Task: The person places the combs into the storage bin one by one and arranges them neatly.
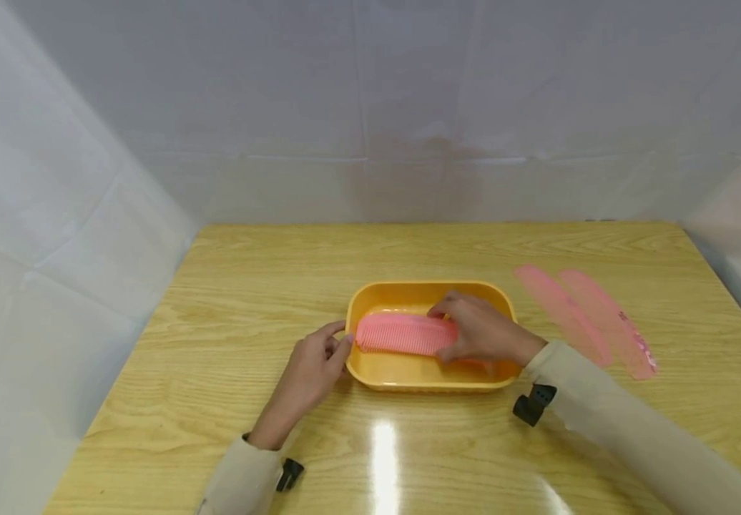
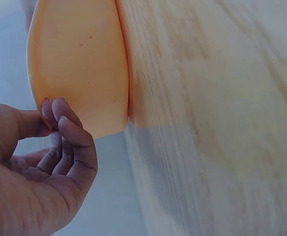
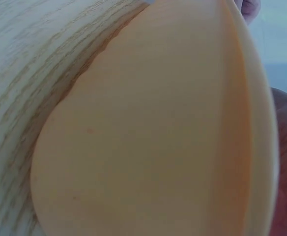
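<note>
Head view: pink comb (image 1: 403,333) lies left-right in tray (image 1: 422,291), right hand (image 1: 483,330) gripping.

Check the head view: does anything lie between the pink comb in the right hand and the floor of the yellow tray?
Nothing visible does. The right hand holds the pink comb inside the yellow tray, whose visible floor is bare. The left hand touches the tray's outer end.

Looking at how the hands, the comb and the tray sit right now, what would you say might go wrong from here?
1. The left hand only touches the end wall of the shallow orange plastic tray with its fingertips, so the tray may slide on the glossy wooden table.
2. The right hand holds the pink plastic comb at one end; its free end could catch the rim.
3. Two more pink combs lie near the right sleeve, which might sweep them.
</note>
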A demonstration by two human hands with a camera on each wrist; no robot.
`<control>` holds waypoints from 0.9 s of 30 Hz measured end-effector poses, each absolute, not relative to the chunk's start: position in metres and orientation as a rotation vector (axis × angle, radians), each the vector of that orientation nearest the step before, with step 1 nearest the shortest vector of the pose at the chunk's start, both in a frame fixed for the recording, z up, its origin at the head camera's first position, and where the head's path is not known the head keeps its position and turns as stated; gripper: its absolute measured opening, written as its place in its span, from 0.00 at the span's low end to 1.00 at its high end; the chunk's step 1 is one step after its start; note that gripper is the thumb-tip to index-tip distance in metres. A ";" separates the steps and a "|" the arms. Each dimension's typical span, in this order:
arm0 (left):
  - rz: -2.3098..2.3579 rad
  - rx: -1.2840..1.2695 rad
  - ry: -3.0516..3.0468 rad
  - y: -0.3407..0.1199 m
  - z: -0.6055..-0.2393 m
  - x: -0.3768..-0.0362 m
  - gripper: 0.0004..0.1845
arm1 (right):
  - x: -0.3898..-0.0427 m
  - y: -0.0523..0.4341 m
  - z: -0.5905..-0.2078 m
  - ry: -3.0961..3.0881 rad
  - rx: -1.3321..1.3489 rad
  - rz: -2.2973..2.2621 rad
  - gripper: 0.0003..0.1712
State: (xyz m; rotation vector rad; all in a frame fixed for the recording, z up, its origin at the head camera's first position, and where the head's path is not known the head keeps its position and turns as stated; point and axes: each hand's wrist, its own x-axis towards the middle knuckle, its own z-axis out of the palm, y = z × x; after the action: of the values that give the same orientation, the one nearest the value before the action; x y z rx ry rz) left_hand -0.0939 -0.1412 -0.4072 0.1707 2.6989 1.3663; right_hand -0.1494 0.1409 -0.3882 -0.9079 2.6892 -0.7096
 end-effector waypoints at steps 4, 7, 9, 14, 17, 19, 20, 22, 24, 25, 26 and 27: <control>1.363 0.171 2.700 -0.141 -0.407 -0.094 0.22 | -0.150 0.142 -0.389 2.685 -0.897 -0.702 0.35; 1.359 0.167 2.701 -0.141 -0.408 -0.094 0.22 | -0.151 0.144 -0.388 2.681 -0.862 -0.698 0.36; 1.358 0.166 2.702 -0.141 -0.408 -0.094 0.22 | -0.151 0.147 -0.386 2.674 -0.828 -0.705 0.36; 1.358 0.163 2.701 -0.141 -0.408 -0.095 0.22 | -0.152 0.158 -0.377 2.693 -0.769 -0.722 0.36; 1.352 0.159 2.703 -0.141 -0.408 -0.095 0.22 | -0.153 0.167 -0.371 2.722 -0.743 -0.750 0.35; 1.350 0.158 2.705 -0.142 -0.408 -0.096 0.22 | -0.154 0.174 -0.368 2.736 -0.723 -0.782 0.35; 1.348 0.158 2.706 -0.142 -0.408 -0.096 0.22 | -0.154 0.178 -0.366 2.742 -0.709 -0.795 0.35; 1.348 0.159 2.706 -0.142 -0.408 -0.096 0.22 | -0.154 0.185 -0.362 2.759 -0.681 -0.811 0.35; 1.347 0.161 2.707 -0.142 -0.408 -0.096 0.22 | -0.155 0.193 -0.359 2.779 -0.657 -0.811 0.35; 1.346 0.160 2.707 -0.142 -0.409 -0.096 0.22 | -0.155 0.197 -0.357 2.785 -0.634 -0.809 0.35; 1.344 0.157 2.707 -0.142 -0.409 -0.096 0.22 | -0.154 0.200 -0.356 2.791 -0.615 -0.807 0.36; 1.344 0.153 2.706 -0.142 -0.409 -0.096 0.22 | -0.154 0.204 -0.354 2.792 -0.590 -0.808 0.36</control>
State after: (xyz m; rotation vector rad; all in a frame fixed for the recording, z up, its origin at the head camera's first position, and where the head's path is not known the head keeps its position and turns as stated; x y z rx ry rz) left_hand -0.0962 -0.1423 -0.4087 0.1529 2.7062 1.3440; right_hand -0.1541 0.2042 -0.3542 -0.5902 2.7925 -0.8084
